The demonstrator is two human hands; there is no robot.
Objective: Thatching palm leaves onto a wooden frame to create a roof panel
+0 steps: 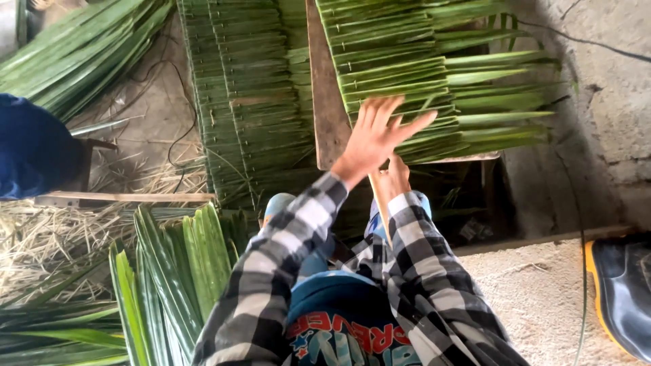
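Up front, the left hand (375,137) spreads open-fingered over the folded palm leaves (407,74) on the wooden worktop (327,102), while the right hand (395,175) grips a thin wooden stick (380,203).

The folded palm leaves (407,74) under the left hand (376,139) were bright green, ribbed in parallel bands, on a brown wooden desk (327,102). The sleeves (298,237) behind both hands were checked black, grey and white. Right of the hands, a boot (624,291) was dark blue with a yellow edge.

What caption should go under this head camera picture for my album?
Left hand spread flat on folded green palm leaves stacked on a wooden board.
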